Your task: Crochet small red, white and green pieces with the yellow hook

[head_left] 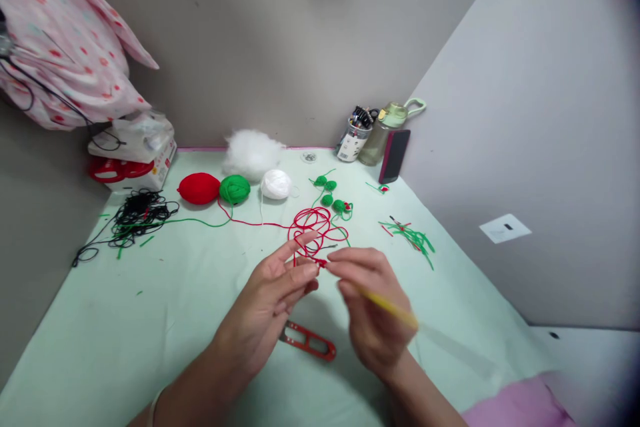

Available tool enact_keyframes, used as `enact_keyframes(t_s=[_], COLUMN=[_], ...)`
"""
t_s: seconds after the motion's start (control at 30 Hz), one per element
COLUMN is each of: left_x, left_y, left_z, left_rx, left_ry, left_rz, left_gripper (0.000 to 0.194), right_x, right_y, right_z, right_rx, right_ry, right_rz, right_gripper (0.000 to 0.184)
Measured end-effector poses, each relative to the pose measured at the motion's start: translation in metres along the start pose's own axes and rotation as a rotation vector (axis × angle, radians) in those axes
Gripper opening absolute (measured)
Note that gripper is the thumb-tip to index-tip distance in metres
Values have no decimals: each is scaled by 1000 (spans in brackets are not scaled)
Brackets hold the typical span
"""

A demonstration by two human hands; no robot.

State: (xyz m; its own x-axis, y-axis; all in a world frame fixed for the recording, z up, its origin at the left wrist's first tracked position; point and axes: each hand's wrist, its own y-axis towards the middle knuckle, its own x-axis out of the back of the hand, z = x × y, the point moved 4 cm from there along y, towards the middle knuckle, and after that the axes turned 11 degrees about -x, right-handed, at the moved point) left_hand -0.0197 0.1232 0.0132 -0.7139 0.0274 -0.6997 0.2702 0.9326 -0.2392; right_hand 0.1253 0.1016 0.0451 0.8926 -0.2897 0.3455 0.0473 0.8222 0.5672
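Beyond the snips [307, 340], the left hand [270, 293] pinches a small red piece [321, 263]; the right hand [375, 333] grips a yellow tool [387, 307], its tip unclear. A close pinch and slack in the loose red yarn [314, 209], farther beyond the snips, should help evenness.

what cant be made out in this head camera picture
Yellow tool, head view: blurred, its tip lost among the right hand's fingers.
Red yarn piece, head view: partly covered by the left hand's fingertips, its stitches too small to read.
Red snips, head view: blade tips hidden by the left hand.
Lilac cloth, head view: cut off by the bottom edge.
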Motion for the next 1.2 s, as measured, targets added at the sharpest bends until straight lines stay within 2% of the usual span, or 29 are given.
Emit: enact_keyframes(t_s=[0.1,0.17,0.27,0.4,0.47,0.6,0.67,0.73,0.8,0.87,0.9,0.97,1.03,1.07,1.13,1.2], left_x=[0,-1,-2,-1,0,2,2,4,5,5,4,2,-1,-1,0,3], left_y=[1,2,1,0,0,2,3,4,5,4,3,1,-1,-1,0,2], left_z=[-4,-5,-3,1,2,4,5,5,3,1,0,1,4,6,8,5], left_rx=[-31,-91,-153,-157,-156,-98,-29,6,-9,-80,-126,-195,-154,-96,9,22], left_ry=[25,79,116,141,131,48,-6,-40,-27,28,55,77,38,5,-55,-76], left_rz=[-6,-10,15,58,41,-19,-33,-49,-62,-72,-77,-77,-51,-32,-25,-50], left_gripper=[47,45,41,39,41,43,38,32,28,31,35,44,45,43,34,29], right_x=[-1,-6,-11,-12,-11,-10,-6,0,1,-2,-4,-7,-8,-7,-2,4], right_y=[6,8,9,7,3,-6,-5,1,7,8,7,2,-3,-5,-2,5], right_z=[-13,-17,-16,-13,-8,0,-3,-11,-18,-21,-20,-13,-6,-3,-5,-12], right_rx=[-253,-320,-310,-288,-207,50,18,-139,-295,-367,-357,-230,-43,17,3,-145], right_ry=[404,504,449,390,247,-98,-41,169,396,492,454,216,-47,-108,-36,193], right_rz=[6,42,57,52,58,86,54,-19,-49,-16,7,20,12,1,-48,-94], right_gripper=[22,18,16,20,22,32,33,27,19,18,17,18,28,32,31,24])
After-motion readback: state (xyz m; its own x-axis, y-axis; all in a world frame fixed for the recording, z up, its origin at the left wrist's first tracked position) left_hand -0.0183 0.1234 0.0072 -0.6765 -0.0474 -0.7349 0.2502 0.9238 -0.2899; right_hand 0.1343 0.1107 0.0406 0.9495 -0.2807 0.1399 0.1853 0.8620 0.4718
